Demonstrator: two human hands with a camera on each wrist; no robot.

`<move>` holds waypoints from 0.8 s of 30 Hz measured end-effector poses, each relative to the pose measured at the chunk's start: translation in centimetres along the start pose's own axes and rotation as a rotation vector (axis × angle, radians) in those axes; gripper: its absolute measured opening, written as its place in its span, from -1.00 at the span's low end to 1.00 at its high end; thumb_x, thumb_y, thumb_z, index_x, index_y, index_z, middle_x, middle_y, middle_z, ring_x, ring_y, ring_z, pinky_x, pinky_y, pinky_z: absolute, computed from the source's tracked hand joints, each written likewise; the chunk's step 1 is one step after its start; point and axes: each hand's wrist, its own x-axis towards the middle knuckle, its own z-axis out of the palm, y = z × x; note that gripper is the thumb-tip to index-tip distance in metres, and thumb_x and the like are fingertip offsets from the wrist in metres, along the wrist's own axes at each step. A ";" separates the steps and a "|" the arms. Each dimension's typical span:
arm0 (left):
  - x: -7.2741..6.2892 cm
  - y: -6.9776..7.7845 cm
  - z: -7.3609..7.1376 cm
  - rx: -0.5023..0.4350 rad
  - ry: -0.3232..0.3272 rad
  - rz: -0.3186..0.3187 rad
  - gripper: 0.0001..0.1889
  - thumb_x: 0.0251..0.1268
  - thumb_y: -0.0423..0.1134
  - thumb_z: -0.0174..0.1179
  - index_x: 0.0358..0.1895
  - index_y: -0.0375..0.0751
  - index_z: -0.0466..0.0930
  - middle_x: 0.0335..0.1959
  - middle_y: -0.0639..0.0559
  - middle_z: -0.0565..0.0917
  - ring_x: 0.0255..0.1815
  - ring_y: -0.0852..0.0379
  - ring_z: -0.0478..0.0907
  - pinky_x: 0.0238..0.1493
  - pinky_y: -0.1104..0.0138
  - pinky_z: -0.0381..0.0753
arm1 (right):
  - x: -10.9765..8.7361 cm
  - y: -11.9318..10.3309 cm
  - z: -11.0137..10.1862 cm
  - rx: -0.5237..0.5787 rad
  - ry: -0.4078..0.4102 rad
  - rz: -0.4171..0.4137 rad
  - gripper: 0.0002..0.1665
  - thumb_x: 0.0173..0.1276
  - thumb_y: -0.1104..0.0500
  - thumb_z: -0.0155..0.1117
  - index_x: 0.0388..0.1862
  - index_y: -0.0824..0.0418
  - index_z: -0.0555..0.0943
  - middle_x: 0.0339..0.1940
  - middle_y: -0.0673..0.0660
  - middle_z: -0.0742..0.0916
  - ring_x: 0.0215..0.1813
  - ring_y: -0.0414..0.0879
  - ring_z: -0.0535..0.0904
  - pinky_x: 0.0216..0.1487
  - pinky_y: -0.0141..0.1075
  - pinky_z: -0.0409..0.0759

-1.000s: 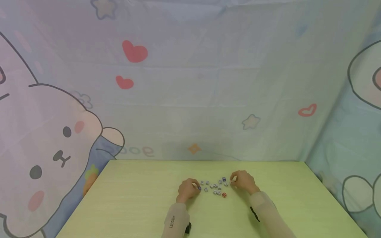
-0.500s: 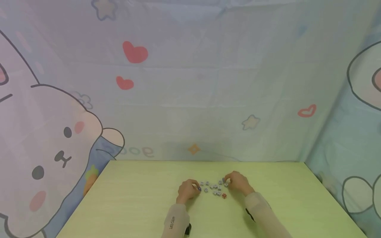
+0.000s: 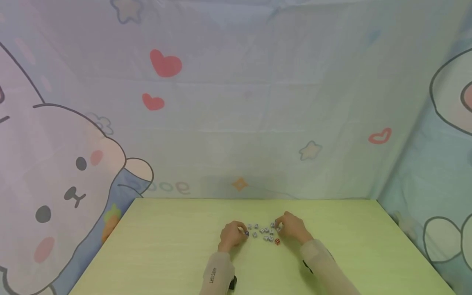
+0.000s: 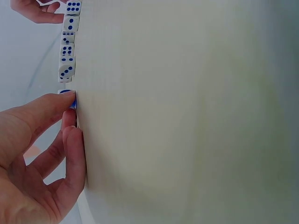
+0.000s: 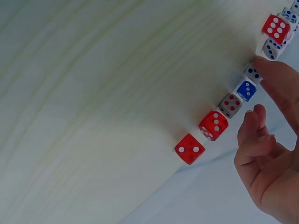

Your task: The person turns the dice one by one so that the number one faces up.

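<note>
My left hand (image 3: 232, 235) pinches a blue die (image 4: 73, 103) between thumb and finger at the left end of a group of dice. White dice with blue dots (image 4: 70, 23) stand past it in the left wrist view. My right hand (image 3: 293, 228) is at the group's right end, fingers curled. There a fingertip covers part of a white die (image 5: 252, 73), which it seems to pinch. Close to it in the right wrist view are a blue die (image 5: 246, 90), a grey die with red dots (image 5: 230, 106) and two red dice (image 5: 213, 125).
Between the hands lie several white dice (image 3: 266, 230), with a red die (image 3: 277, 241) at their near right side. The light yellow-green tabletop (image 3: 166, 246) ends at a printed cloth (image 3: 228, 135) behind it.
My right hand has moved left, to the group's right end, and now hides the blue die that showed there. The left hand has kept its place and its grip.
</note>
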 end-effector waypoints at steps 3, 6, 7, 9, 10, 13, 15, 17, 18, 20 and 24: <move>0.1 -0.1 0.0 0.003 -0.002 -0.002 -0.94 -0.07 -0.34 0.28 -0.45 -0.15 0.63 -0.56 -0.02 0.66 -0.76 0.22 0.41 -0.73 0.42 0.35 | -0.1 -0.2 -0.1 0.004 -0.011 -0.004 -0.82 -0.11 0.24 0.37 -0.46 0.02 0.65 -0.31 0.09 0.56 -0.36 -0.13 0.43 -0.49 -0.25 0.38; 0.2 -0.2 0.0 0.004 -0.003 -0.003 -0.94 -0.06 -0.33 0.28 -0.45 -0.15 0.62 -0.56 -0.01 0.66 -0.76 0.22 0.42 -0.72 0.42 0.37 | -0.2 -0.5 -0.3 0.015 -0.012 -0.006 -0.84 -0.08 0.19 0.39 -0.44 0.03 0.65 -0.32 0.08 0.56 -0.37 -0.14 0.43 -0.48 -0.25 0.38; 0.3 -0.2 0.0 0.005 -0.003 -0.005 -0.94 -0.06 -0.33 0.28 -0.45 -0.15 0.62 -0.55 -0.01 0.66 -0.76 0.22 0.42 -0.72 0.41 0.37 | -0.2 -0.5 -0.3 0.018 -0.009 -0.007 -0.84 -0.08 0.17 0.40 -0.43 0.04 0.65 -0.33 0.08 0.56 -0.38 -0.14 0.42 -0.47 -0.24 0.39; 0.3 -0.2 0.0 0.003 -0.005 -0.007 -0.94 -0.06 -0.33 0.28 -0.45 -0.14 0.63 -0.54 -0.01 0.67 -0.75 0.22 0.42 -0.72 0.41 0.37 | -0.2 -0.7 -0.4 0.020 0.000 -0.002 -0.82 -0.07 0.13 0.41 -0.41 0.07 0.65 -0.35 0.08 0.55 -0.38 -0.14 0.43 -0.45 -0.23 0.42; 0.3 -0.2 0.0 0.003 -0.004 -0.008 -0.94 -0.06 -0.32 0.28 -0.45 -0.14 0.63 -0.54 -0.02 0.67 -0.75 0.22 0.42 -0.72 0.41 0.36 | -0.2 -0.7 -0.4 0.017 0.002 0.006 -0.80 -0.07 0.10 0.41 -0.40 0.08 0.65 -0.35 0.07 0.55 -0.38 -0.14 0.43 -0.44 -0.22 0.43; 0.2 -0.2 0.1 0.000 -0.005 -0.013 -0.93 -0.07 -0.32 0.28 -0.45 -0.14 0.63 -0.53 -0.02 0.67 -0.75 0.23 0.41 -0.72 0.41 0.35 | -0.2 -0.8 -0.3 -0.007 0.007 0.028 -0.77 -0.08 0.07 0.42 -0.43 0.12 0.64 -0.37 0.07 0.54 -0.38 -0.12 0.44 -0.43 -0.18 0.45; 0.2 -0.2 0.1 -0.002 -0.007 -0.016 -0.93 -0.07 -0.32 0.28 -0.44 -0.14 0.63 -0.53 -0.01 0.67 -0.75 0.23 0.41 -0.72 0.42 0.35 | -0.1 -0.9 -0.3 -0.031 0.005 0.040 -0.79 -0.09 0.06 0.42 -0.48 0.13 0.63 -0.39 0.07 0.53 -0.39 -0.11 0.44 -0.43 -0.17 0.45; 0.1 -0.2 0.2 -0.003 -0.005 -0.017 -0.93 -0.07 -0.32 0.28 -0.45 -0.13 0.63 -0.53 -0.01 0.67 -0.75 0.22 0.41 -0.72 0.41 0.35 | -0.1 -0.9 -0.2 -0.049 0.001 0.049 -0.80 -0.08 0.06 0.41 -0.53 0.12 0.61 -0.40 0.07 0.53 -0.40 -0.10 0.43 -0.43 -0.16 0.44; 0.1 -0.3 0.2 -0.002 -0.005 -0.017 -0.93 -0.07 -0.32 0.28 -0.44 -0.13 0.63 -0.53 -0.01 0.66 -0.75 0.22 0.41 -0.72 0.41 0.35 | 0.0 -0.9 -0.1 -0.057 0.000 0.053 -0.81 -0.08 0.06 0.40 -0.55 0.11 0.60 -0.41 0.07 0.52 -0.41 -0.10 0.43 -0.43 -0.16 0.43; 0.1 -0.3 0.2 -0.002 -0.003 -0.016 -0.93 -0.07 -0.32 0.28 -0.44 -0.13 0.63 -0.53 -0.01 0.66 -0.74 0.22 0.41 -0.72 0.41 0.34 | 0.1 -0.8 0.0 -0.060 -0.001 0.053 -0.83 -0.08 0.07 0.40 -0.57 0.10 0.59 -0.42 0.07 0.52 -0.41 -0.10 0.42 -0.45 -0.17 0.42; 0.2 -0.3 0.2 0.000 0.000 -0.016 -0.93 -0.08 -0.33 0.29 -0.45 -0.13 0.63 -0.54 -0.01 0.65 -0.73 0.21 0.41 -0.71 0.40 0.34 | 0.1 -0.7 0.1 -0.043 0.003 0.044 -0.87 -0.09 0.13 0.38 -0.56 0.10 0.59 -0.43 0.06 0.51 -0.42 -0.11 0.39 -0.48 -0.20 0.39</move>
